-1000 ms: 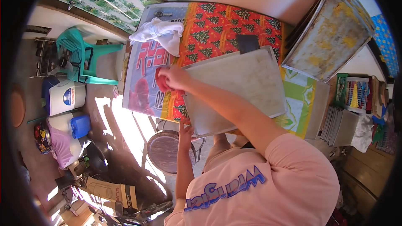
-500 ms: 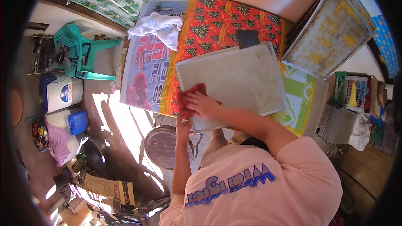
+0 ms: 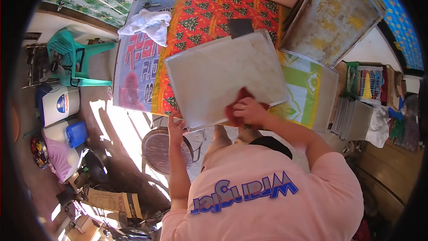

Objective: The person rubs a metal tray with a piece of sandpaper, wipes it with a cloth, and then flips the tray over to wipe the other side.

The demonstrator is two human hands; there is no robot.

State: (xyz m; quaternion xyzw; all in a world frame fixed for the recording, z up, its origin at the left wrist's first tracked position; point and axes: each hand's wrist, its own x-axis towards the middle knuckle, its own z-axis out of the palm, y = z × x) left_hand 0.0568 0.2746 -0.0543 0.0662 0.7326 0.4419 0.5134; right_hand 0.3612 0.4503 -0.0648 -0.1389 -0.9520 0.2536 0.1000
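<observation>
A pale flat metal tray [image 3: 218,76] lies at a slant on the covered table, its near edge toward my body. My right hand [image 3: 250,110] is closed on a crumpled dark red cloth [image 3: 243,94] and presses it against the tray's surface near the near right side. At the near left corner, my left hand [image 3: 175,127] grips the tray's rim, its fingers partly hidden. Faint brownish marks show on the tray. A small dark square piece [image 3: 240,27] lies by the tray's far edge.
Stained metal trays [image 3: 332,18] lean in a stack at the table's right. A white cloth [image 3: 147,23] lies at the far left of the table [image 3: 196,13]. A round stool [image 3: 167,151] stands below the near edge, with a green chair [image 3: 80,58] farther left.
My right hand has moved the red cloth from the tray's near left corner rightward along the near side. My left hand remains at the left corner. The whole view has shifted slightly.
</observation>
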